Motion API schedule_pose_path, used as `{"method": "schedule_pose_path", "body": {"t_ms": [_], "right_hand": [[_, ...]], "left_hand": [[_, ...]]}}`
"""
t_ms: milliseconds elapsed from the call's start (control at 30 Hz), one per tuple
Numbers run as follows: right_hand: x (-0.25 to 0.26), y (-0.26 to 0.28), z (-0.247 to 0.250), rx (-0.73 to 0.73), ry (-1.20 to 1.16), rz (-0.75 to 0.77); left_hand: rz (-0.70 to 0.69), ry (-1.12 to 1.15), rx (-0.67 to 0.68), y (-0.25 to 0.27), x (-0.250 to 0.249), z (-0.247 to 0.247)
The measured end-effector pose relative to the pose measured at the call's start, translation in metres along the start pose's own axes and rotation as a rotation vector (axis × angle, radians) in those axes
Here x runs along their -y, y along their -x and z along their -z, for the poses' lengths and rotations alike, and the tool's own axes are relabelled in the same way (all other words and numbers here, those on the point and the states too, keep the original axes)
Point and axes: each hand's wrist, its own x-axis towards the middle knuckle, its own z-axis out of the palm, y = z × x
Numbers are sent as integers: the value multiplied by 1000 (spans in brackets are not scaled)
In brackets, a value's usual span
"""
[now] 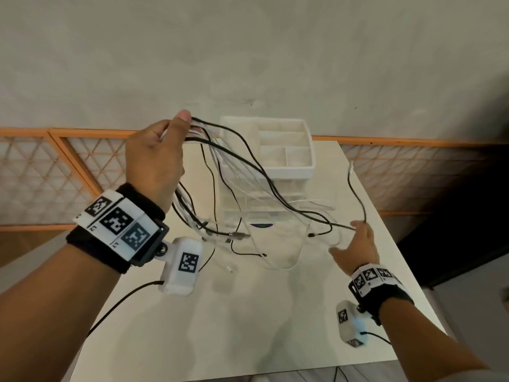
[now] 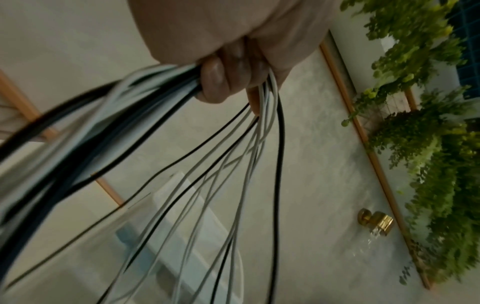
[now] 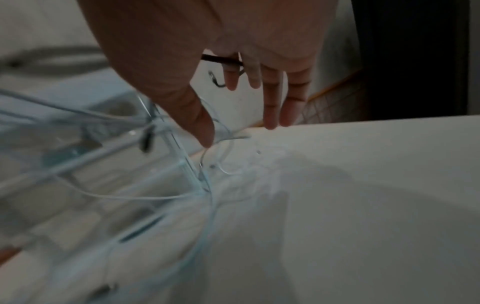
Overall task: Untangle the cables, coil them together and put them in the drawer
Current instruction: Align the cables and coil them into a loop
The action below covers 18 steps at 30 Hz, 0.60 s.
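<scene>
Table: a white table (image 1: 248, 312) bears everything in the scene, with a pale wall behind it.
Organizer: a white plastic organizer (image 1: 275, 150) stands at the far end of the table, its top split into open compartments and clear drawers stacked below.
Drawer: one clear drawer (image 3: 111, 164) looks pulled out toward the person, at the foot of the organizer; its inside is too blurred to read.
Cables: black and white cables (image 1: 248, 172) fan out from a raised fist, sag across the front of the organizer and trail onto the table, plug ends lying loose in front of it.
Left hand: the left hand (image 1: 157, 158) is clenched round the gathered bundle, held up above the table.
Right hand: the right hand (image 1: 358, 244) hovers low beside the drawer with fingers mostly straight; one black cable (image 1: 358, 199) passes between them and loops upward, and whether it is pinched cannot be told.
Progress: by the look of it, the cables are collected at one point but hang in slack, crossing loops. A neat coil is not yet formed, and nothing sure lies in the drawer.
</scene>
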Motion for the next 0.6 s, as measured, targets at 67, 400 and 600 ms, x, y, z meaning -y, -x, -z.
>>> {"method": "schedule_pose_path", "body": {"t_ms": [67, 400, 600], "right_hand": [[-16, 4, -14, 213, 107, -37], [71, 19, 34, 101, -115, 330], [182, 63, 86, 239, -467, 719]], "left_hand": [[-33, -7, -4, -3, -7, 0], [-7, -68, 274, 9, 0, -16], [-30, -145, 476, 25, -6, -30]]}}
